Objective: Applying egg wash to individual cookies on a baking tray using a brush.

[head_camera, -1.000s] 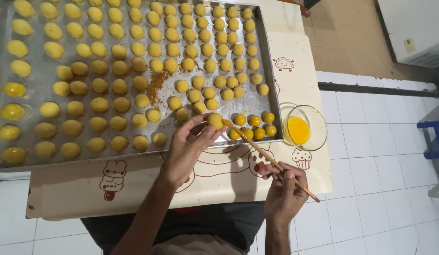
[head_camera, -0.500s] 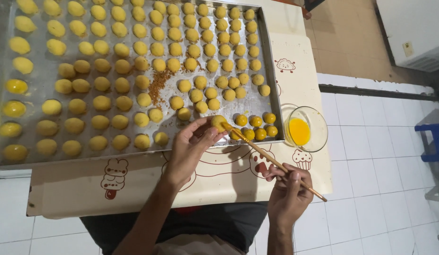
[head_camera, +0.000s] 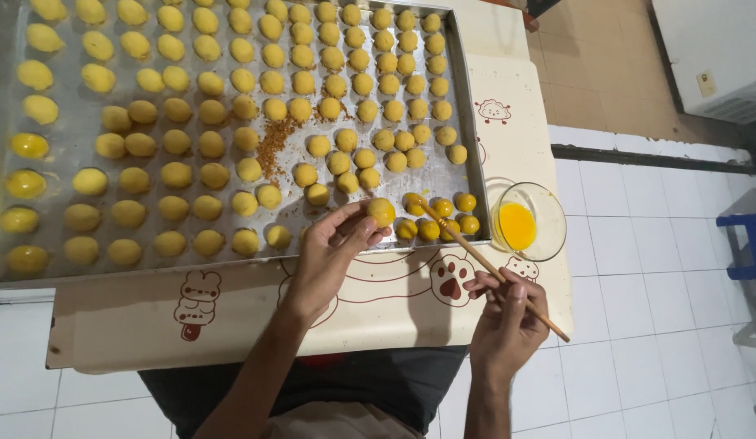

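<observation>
My left hand [head_camera: 333,252] holds one small yellow pastry ball [head_camera: 382,212] between thumb and fingertips, just above the near edge of a large metal baking tray [head_camera: 61,162]. My right hand [head_camera: 508,317] grips a thin wooden brush [head_camera: 483,264] like a pencil. The brush tip reaches up and left, close to the held ball and to the glazed balls [head_camera: 443,219] at the tray's near right corner. Several rows of yellow balls fill the tray.
A small glass bowl of orange-yellow egg wash [head_camera: 528,221] stands right of the tray on a low cream table with cartoon prints [head_camera: 231,313]. Brown crumbs [head_camera: 272,146] lie mid-tray. White floor tiles surround the table; a blue stool [head_camera: 748,244] is at far right.
My left hand has lifted a ball off the tray's near edge and turned it up. My right hand has brought the brush up and left toward the ball.
</observation>
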